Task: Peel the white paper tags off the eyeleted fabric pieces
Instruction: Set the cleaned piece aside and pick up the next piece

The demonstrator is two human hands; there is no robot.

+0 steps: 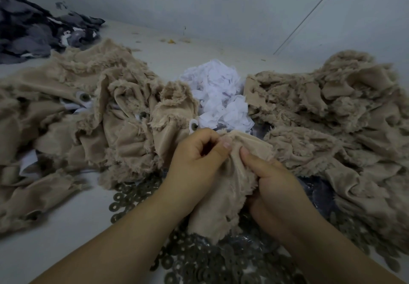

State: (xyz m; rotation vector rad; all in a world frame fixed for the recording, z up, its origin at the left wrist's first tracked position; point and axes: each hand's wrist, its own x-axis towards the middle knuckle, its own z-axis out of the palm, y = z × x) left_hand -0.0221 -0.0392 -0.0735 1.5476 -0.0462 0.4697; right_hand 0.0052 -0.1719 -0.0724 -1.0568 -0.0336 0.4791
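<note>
Loose metal rings (199, 259) in front, dark fabric heap (33, 31) far left.

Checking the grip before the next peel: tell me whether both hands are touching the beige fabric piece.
Touching. The head view shows the left hand pinching the beige fabric piece at its top edge, and the right hand gripping its right side.

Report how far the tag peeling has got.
Done: a heap of peeled white paper lies behind the hands, and the right fabric pile shows no tags. In hand: left hand and right hand grip one beige piece. Left: the left pile shows white-tagged eyelets.
</note>
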